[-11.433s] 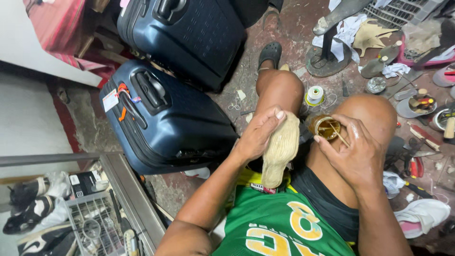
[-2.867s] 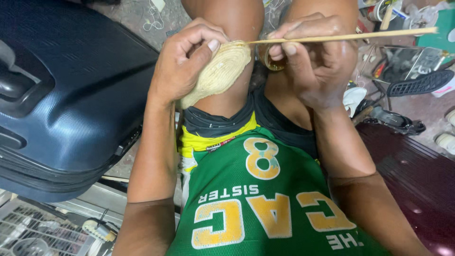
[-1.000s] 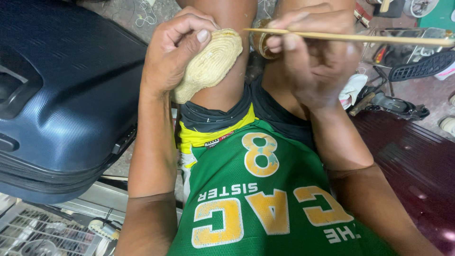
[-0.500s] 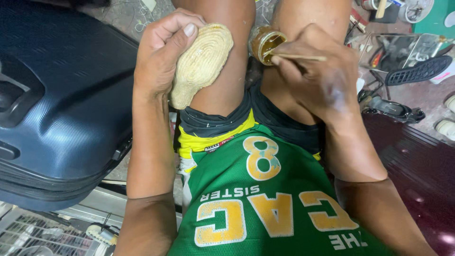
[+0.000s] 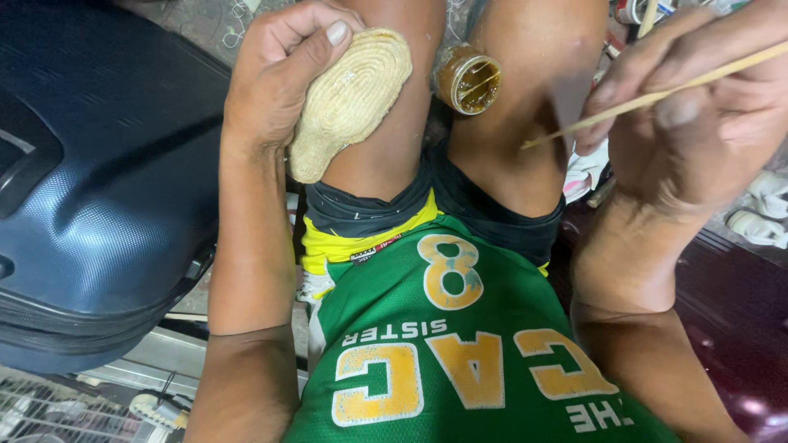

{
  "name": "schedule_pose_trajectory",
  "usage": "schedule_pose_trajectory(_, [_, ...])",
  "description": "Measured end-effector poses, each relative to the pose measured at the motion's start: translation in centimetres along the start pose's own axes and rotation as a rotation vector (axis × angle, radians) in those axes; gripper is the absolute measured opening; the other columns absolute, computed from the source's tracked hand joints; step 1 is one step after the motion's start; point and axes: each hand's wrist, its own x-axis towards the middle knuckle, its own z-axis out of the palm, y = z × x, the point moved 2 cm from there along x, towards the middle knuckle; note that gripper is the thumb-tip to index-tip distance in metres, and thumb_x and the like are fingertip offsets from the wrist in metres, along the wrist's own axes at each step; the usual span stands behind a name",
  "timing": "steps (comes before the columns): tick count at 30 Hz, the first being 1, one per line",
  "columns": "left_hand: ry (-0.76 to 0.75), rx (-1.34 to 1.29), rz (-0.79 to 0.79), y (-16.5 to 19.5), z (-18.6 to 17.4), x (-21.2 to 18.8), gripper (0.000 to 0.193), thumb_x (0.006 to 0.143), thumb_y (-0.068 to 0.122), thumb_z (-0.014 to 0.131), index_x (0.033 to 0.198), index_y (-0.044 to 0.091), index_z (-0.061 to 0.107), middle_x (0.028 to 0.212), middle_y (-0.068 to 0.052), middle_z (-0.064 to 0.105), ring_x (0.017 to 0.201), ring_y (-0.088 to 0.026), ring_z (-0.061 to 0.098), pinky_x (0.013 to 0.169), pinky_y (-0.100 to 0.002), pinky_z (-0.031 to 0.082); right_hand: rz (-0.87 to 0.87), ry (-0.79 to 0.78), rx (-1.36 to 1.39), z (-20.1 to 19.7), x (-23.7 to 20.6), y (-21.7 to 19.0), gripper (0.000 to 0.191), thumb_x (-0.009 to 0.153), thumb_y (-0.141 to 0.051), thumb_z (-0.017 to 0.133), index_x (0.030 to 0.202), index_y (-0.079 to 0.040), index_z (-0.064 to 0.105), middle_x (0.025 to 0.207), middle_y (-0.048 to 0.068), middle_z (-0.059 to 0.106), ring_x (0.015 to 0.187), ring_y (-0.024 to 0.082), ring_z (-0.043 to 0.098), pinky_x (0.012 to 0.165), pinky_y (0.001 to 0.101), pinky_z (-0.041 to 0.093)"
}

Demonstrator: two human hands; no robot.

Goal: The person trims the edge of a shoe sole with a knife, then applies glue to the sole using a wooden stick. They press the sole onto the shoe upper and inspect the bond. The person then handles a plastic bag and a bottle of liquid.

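Head view: the left hand [image 5: 283,86] grips one woven sole [image 5: 351,98] pressed against the left knee. The right hand [image 5: 706,107] pinches one thin stick [image 5: 657,94], its tip over the right thigh. One open glue jar [image 5: 468,79] sits between the knees. One blue suitcase [image 5: 98,189] stands left on gritty floor [image 5: 205,25].

Single view only. The head-worn camera looks steeply down the wearer's own torso, at close range, so the green jersey [image 5: 460,361] fills the lower frame and reads upside down. Both knees and forearms sit mid-frame; a dark blue suitcase [image 5: 90,213] bounds the left edge.
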Motion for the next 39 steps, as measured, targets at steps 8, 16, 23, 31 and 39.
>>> schedule_pose_trajectory(8, [0.010,-0.042,0.017,-0.9,0.1,0.5,0.017,0.113,0.012,0.064,0.112,-0.002,0.071,0.104,-0.006,0.073,0.089,-0.009,0.068,0.083,-0.023,0.055,0.055,-0.220,-0.213,2.3,1.6,2.8,0.008,0.120,-0.002,0.060,0.120,0.005,0.057,0.114,0.019,0.067,0.089,0.020,0.067,0.081,0.0283,0.059])
schedule_pose_trajectory(16, [0.038,-0.084,-0.013,-1.2,0.0,0.6,0.016,0.111,0.012,0.065,0.110,-0.002,0.072,0.101,-0.007,0.074,0.089,-0.011,0.068,0.083,-0.026,0.056,0.169,-0.294,-0.338,4.7,4.0,5.6,0.004,0.111,0.007,0.054,0.112,0.005,0.057,0.113,0.013,0.067,0.090,0.012,0.066,0.077,0.0215,0.055])
schedule_pose_trajectory(23, [0.019,-0.038,0.003,-1.2,-0.2,0.8,0.016,0.111,0.012,0.063,0.111,-0.002,0.071,0.102,-0.006,0.073,0.092,-0.010,0.068,0.086,-0.025,0.056,0.150,-0.214,-0.317,4.7,4.5,5.4,0.006,0.114,0.008,0.053,0.115,0.007,0.059,0.112,0.014,0.068,0.094,0.013,0.070,0.087,0.0238,0.060])
schedule_pose_trajectory(31, [0.015,-0.072,0.009,-1.3,-0.2,0.8,0.017,0.111,0.013,0.064,0.112,-0.002,0.071,0.102,-0.006,0.073,0.092,-0.011,0.068,0.086,-0.026,0.056,-0.071,-0.139,-0.536,5.7,3.6,5.8,0.005,0.116,0.005,0.058,0.115,0.008,0.061,0.112,0.018,0.069,0.090,0.016,0.070,0.081,0.0250,0.060])
schedule_pose_trajectory(39, [0.023,-0.101,-0.004,-1.3,0.0,0.7,0.018,0.110,0.014,0.064,0.111,-0.002,0.071,0.101,-0.007,0.074,0.089,-0.011,0.069,0.084,-0.026,0.056,-0.214,-0.213,-0.706,6.3,3.5,5.7,0.006,0.114,0.004,0.066,0.116,0.003,0.062,0.110,0.015,0.071,0.091,0.016,0.070,0.077,0.0238,0.056])
